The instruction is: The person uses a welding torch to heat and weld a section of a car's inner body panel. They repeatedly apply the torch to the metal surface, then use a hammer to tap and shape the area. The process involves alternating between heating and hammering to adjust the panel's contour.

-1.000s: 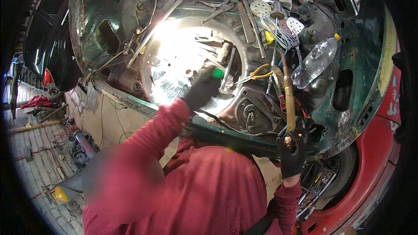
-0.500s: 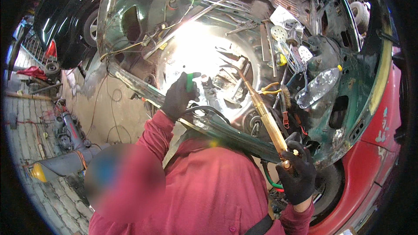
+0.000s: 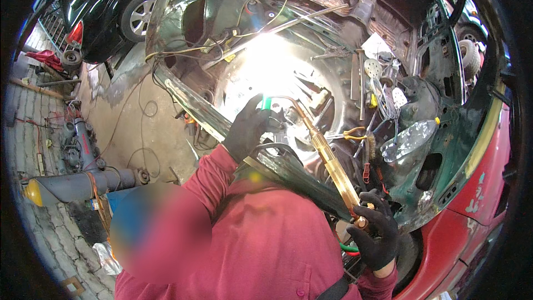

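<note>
Over the trunk floor of a stripped car body, my black-gloved left hand (image 3: 244, 130) grips a small green lighter (image 3: 267, 103). My right hand (image 3: 379, 228), gloved in black too, holds the rear end of a brass gas torch (image 3: 336, 176), with its fingers around the valve knob. The torch slants up and left, and its thin bent copper tip comes close beside the lighter. Strong glare behind the lighter hides whether there is any flame. Green and red hoses (image 3: 348, 250) show below the torch's rear end.
Yellow-handled pliers (image 3: 352, 135), a wire brush (image 3: 371, 147) and a plastic bottle (image 3: 410, 140) lie right of the torch. A long metal strip (image 3: 288, 32) crosses the far side. A grey gas cylinder (image 3: 83, 183) lies at the left. A red car panel (image 3: 463, 228) is at the right.
The torch tip and the lighter have come closer together. The whole view has shifted, with the car body now lower and further right. Both hands keep their holds.
</note>
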`<action>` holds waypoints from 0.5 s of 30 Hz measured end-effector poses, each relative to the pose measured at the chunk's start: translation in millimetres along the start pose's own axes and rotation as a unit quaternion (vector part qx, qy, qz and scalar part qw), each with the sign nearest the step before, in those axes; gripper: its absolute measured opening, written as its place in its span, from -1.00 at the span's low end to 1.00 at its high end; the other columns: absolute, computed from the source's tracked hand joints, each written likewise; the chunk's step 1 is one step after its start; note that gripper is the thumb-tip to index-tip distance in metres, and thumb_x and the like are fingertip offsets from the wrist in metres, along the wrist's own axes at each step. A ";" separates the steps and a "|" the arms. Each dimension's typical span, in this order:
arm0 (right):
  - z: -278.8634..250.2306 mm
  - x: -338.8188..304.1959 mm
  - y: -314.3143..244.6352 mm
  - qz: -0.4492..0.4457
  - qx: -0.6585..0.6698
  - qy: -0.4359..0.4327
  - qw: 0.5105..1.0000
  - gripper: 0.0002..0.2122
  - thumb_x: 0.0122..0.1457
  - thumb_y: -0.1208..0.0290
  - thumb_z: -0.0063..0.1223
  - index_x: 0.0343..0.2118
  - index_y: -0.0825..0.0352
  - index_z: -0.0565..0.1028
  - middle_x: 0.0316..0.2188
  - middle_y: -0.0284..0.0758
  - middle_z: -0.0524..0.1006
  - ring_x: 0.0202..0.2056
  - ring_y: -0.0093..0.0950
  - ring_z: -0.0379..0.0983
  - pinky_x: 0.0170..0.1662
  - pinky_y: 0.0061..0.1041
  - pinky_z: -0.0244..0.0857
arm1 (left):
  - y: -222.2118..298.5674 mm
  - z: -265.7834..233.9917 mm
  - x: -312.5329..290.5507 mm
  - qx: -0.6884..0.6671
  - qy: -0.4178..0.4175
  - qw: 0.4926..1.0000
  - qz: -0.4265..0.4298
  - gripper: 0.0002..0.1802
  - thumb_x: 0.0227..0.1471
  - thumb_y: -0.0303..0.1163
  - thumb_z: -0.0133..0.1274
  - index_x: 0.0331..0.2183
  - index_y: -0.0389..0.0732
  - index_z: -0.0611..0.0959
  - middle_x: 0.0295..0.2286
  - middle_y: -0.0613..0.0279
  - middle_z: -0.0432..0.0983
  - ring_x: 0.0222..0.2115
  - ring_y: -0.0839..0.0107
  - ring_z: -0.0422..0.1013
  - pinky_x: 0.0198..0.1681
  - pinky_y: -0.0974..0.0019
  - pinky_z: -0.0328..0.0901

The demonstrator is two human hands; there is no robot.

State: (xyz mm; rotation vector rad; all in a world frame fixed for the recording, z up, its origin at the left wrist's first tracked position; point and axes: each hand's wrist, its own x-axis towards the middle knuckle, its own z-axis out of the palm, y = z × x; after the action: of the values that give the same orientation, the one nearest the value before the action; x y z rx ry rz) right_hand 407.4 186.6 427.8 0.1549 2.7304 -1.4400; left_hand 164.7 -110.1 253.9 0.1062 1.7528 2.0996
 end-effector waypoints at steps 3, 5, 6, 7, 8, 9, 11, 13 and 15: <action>2.6 3.8 -2.5 0.003 0.004 0.005 1.000 -0.48 -0.08 0.53 0.56 0.04 0.28 0.67 0.16 -0.02 0.57 0.13 -0.05 0.55 0.22 -0.09 0.38 | 9.5 -4.6 -1.7 -0.040 0.019 0.998 -0.046 -0.39 0.43 -0.21 0.08 0.36 -0.21 0.38 -0.12 0.03 0.62 -0.24 0.31 0.63 -0.17 0.22 0.56; 3.6 4.9 -3.3 0.012 0.015 0.004 1.000 -0.48 -0.08 0.54 0.55 0.04 0.29 0.67 0.16 -0.01 0.57 0.14 -0.04 0.54 0.23 -0.08 0.37 | 18.3 -11.4 0.9 -0.092 0.006 0.990 -0.104 -0.37 0.43 -0.23 0.08 0.39 -0.20 0.36 -0.05 0.00 0.61 -0.13 0.27 0.64 -0.09 0.21 0.57; 4.1 5.1 -3.8 0.016 0.023 0.002 1.000 -0.48 -0.08 0.54 0.54 0.05 0.28 0.67 0.16 -0.01 0.57 0.15 -0.04 0.54 0.23 -0.08 0.37 | 17.5 -13.3 1.7 -0.110 0.011 0.990 -0.090 -0.36 0.42 -0.23 0.09 0.39 -0.20 0.36 -0.03 -0.01 0.61 -0.10 0.26 0.63 -0.06 0.22 0.56; 4.3 5.6 -4.6 0.021 0.032 0.000 0.999 -0.47 -0.08 0.54 0.54 0.05 0.28 0.67 0.16 0.00 0.57 0.15 -0.03 0.54 0.23 -0.07 0.36 | 14.4 -15.2 3.3 -0.128 0.015 0.989 -0.076 -0.35 0.42 -0.23 0.10 0.40 -0.21 0.36 -0.01 -0.01 0.60 -0.07 0.24 0.62 -0.03 0.22 0.55; 4.9 6.4 -6.3 0.028 0.037 0.002 0.999 -0.48 -0.08 0.55 0.54 0.04 0.29 0.67 0.16 0.00 0.57 0.15 -0.03 0.54 0.24 -0.07 0.36 | 12.7 -15.9 4.3 -0.135 0.016 0.989 -0.050 -0.34 0.41 -0.23 0.12 0.40 -0.21 0.36 0.01 -0.02 0.60 -0.05 0.23 0.62 -0.01 0.22 0.55; 6.5 7.0 -8.4 0.037 0.042 0.005 0.998 -0.49 -0.07 0.55 0.53 0.03 0.29 0.68 0.16 0.00 0.57 0.16 -0.03 0.54 0.24 -0.07 0.36 | 11.0 -16.4 5.2 -0.142 0.016 0.989 -0.024 -0.34 0.41 -0.23 0.13 0.40 -0.21 0.36 0.03 -0.02 0.59 -0.03 0.22 0.62 0.02 0.22 0.55; 7.3 9.0 -11.0 0.050 0.048 0.007 0.998 -0.50 -0.07 0.56 0.52 0.02 0.29 0.68 0.16 0.00 0.57 0.16 -0.03 0.54 0.25 -0.08 0.36 | 11.9 -15.5 6.0 -0.120 0.013 0.992 0.030 -0.35 0.40 -0.23 0.14 0.38 -0.23 0.39 0.04 0.00 0.60 -0.02 0.22 0.62 0.07 0.20 0.54; 7.7 10.2 -12.8 0.059 0.046 0.002 0.997 -0.51 -0.08 0.57 0.51 0.02 0.29 0.68 0.16 0.00 0.57 0.16 -0.03 0.54 0.25 -0.08 0.36 | 23.2 -13.9 5.4 -0.071 0.017 0.996 0.043 -0.38 0.39 -0.22 0.15 0.35 -0.24 0.44 0.02 0.05 0.61 -0.01 0.25 0.61 0.12 0.18 0.52; 8.8 13.9 -15.2 0.036 0.030 -0.001 0.999 -0.50 -0.07 0.57 0.50 0.03 0.29 0.68 0.16 0.00 0.57 0.17 -0.02 0.54 0.25 -0.09 0.37 | 26.9 -17.6 6.4 -0.027 0.028 0.999 0.024 -0.47 0.39 -0.19 0.15 0.24 -0.27 0.54 -0.04 0.10 0.64 -0.03 0.32 0.60 0.13 0.19 0.50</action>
State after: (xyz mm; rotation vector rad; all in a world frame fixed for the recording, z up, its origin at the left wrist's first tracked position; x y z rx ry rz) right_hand 391.9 171.8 434.0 0.2532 2.6526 -1.5015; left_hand 146.6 -127.7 274.7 0.0757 1.7391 2.2028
